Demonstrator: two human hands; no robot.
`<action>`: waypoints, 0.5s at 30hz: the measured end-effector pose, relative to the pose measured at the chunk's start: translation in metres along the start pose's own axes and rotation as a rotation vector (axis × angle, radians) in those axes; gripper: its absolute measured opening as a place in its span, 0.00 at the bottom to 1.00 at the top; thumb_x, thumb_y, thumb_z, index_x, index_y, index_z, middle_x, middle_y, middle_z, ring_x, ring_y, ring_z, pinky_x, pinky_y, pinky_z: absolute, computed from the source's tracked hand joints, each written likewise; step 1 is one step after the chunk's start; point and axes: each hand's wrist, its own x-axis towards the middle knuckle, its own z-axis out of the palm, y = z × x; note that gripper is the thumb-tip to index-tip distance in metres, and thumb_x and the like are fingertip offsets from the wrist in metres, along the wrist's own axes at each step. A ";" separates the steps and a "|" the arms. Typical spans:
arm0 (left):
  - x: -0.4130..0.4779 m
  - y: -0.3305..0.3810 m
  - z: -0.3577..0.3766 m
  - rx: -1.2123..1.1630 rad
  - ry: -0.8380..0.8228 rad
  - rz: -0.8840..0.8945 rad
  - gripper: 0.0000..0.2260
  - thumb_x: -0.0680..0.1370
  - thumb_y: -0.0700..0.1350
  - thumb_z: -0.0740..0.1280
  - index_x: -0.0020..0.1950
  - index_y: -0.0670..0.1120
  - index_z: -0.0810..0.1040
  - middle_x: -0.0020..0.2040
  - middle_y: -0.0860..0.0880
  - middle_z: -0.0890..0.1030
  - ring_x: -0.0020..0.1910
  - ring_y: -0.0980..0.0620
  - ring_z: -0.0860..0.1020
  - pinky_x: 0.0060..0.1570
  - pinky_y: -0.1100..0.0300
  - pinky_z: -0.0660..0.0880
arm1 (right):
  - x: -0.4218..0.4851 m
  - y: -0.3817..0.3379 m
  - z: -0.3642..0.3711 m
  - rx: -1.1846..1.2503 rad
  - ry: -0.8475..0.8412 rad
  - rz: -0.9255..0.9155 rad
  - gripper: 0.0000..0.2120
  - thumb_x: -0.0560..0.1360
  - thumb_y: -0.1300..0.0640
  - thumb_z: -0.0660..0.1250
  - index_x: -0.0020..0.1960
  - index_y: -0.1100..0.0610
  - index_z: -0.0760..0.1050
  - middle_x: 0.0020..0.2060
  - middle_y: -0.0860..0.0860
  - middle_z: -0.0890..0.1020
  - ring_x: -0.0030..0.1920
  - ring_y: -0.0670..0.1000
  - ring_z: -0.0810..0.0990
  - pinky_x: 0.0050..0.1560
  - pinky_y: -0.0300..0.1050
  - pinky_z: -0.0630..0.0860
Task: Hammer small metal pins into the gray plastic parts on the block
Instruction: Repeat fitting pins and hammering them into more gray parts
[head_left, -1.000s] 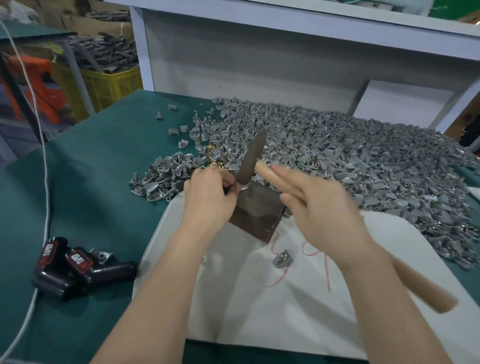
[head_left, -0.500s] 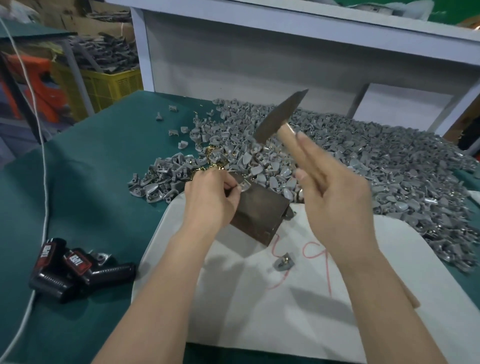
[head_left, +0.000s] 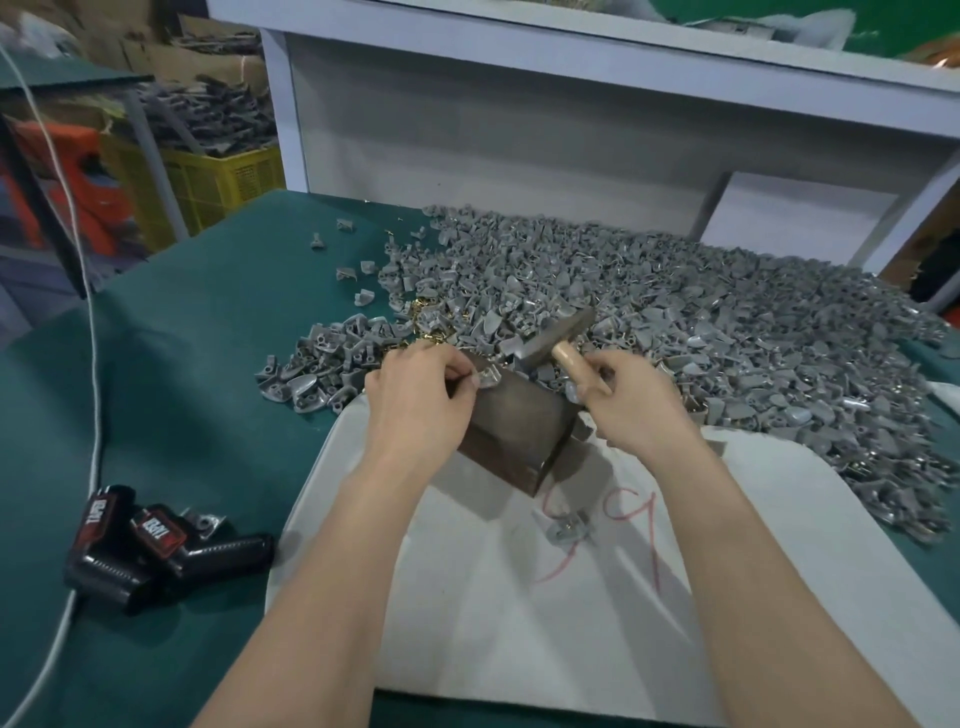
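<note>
My left hand (head_left: 415, 400) pinches a small gray plastic part (head_left: 488, 378) against the top of the dark brown rectangular block (head_left: 519, 431), fingers (head_left: 460, 375) closed on it. At three o'clock from it, my right hand (head_left: 641, 410) is wrapped tight around the wooden-handled steel hammer (head_left: 558, 340), its head low at the block's far edge. The block stands on a white cloth (head_left: 519, 597) on the green desk (head_left: 182, 364), with the gray parts heap (head_left: 701, 322) at twelve o'clock.

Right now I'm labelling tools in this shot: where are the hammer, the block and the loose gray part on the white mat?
hammer (head_left: 558, 332), head view, on its metal head.
block (head_left: 519, 421), head view, on its top face.
loose gray part (head_left: 569, 530), head view, on its middle.
</note>
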 end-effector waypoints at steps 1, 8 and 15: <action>0.000 0.000 0.000 -0.017 0.006 -0.003 0.02 0.76 0.46 0.66 0.44 0.53 0.78 0.48 0.54 0.79 0.53 0.49 0.76 0.58 0.47 0.70 | 0.002 0.002 0.002 -0.032 -0.015 0.020 0.14 0.78 0.56 0.61 0.63 0.51 0.74 0.50 0.53 0.81 0.41 0.54 0.77 0.40 0.45 0.72; -0.001 0.004 -0.001 -0.193 0.007 0.013 0.08 0.76 0.43 0.67 0.41 0.56 0.74 0.39 0.60 0.76 0.48 0.51 0.77 0.58 0.48 0.71 | -0.003 -0.030 0.002 0.099 0.141 -0.309 0.17 0.75 0.46 0.65 0.63 0.46 0.74 0.47 0.44 0.79 0.46 0.41 0.77 0.50 0.38 0.72; 0.006 -0.003 -0.012 -0.572 0.336 -0.196 0.09 0.78 0.42 0.63 0.57 0.49 0.77 0.54 0.54 0.78 0.51 0.59 0.75 0.54 0.65 0.70 | 0.032 -0.058 -0.003 0.357 0.340 -0.155 0.14 0.77 0.57 0.64 0.63 0.52 0.74 0.53 0.46 0.78 0.54 0.46 0.77 0.53 0.39 0.74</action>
